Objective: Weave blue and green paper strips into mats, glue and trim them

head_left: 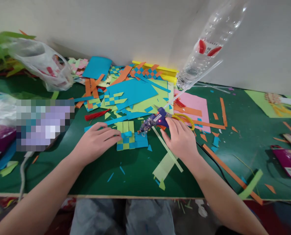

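My right hand [181, 138] is wrapped around the handle of a dark blue hot glue gun [161, 118]. A small red light glows on its body, and a long clear glue stick [194, 85] sticks out of its back. Its nozzle, crusted with clumped residue, points left and down, close above a woven paper piece [126, 143] of blue and light green strips. At that piece's left edge, my left hand [98, 142] has its fingers together, tips on the strips; the thumb is hidden. Whether the nozzle touches the paper cannot be made out.
Behind the hands lie blue paper sheets [135, 93], yellow-handled scissors [187, 120] and a red tassel [96, 115]. A clear bottle [206, 49] stands at the back right. A black cord [217, 164] runs toward the front edge. A plastic bag [41, 62] sits at left.
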Demonstrator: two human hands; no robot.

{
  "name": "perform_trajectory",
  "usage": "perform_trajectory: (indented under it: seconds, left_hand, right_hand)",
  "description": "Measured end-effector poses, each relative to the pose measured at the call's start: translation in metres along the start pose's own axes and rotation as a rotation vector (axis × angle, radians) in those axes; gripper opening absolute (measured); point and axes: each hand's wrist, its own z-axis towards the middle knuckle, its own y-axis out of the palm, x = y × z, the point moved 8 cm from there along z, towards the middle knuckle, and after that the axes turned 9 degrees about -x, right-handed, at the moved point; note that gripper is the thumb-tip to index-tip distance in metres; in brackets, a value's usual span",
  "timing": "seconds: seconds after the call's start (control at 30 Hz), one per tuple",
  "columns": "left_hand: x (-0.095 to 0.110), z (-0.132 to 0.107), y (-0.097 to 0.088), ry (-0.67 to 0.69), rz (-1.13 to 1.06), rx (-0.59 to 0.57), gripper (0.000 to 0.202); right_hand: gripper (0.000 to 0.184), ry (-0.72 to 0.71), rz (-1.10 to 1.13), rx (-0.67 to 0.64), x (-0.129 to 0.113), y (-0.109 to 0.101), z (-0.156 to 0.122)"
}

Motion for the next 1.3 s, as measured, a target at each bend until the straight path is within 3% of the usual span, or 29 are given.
perform_trajectory:
  seconds: [0.2, 0.9, 1.3]
  left_hand:
    - [0.001, 0.001, -0.002, 0.001, 0.006, 0.026, 0.018]
    - [0.0, 0.001, -0.003, -0.001, 0.009, 0.01, 0.021]
    - [0.001, 0.001, -0.003, 0.014, 0.021, 0.012, 0.02]
  right_hand:
    - [0.039, 0.044, 0.024, 0.055, 0.001, -0.008, 0.001]
    - [0.038, -0.093, -0.099, -0.018, -0.013, 0.004, -0.003]
    - [0.039, -0.048, -0.03, -0.041, -0.007, 0.003, -0.003]
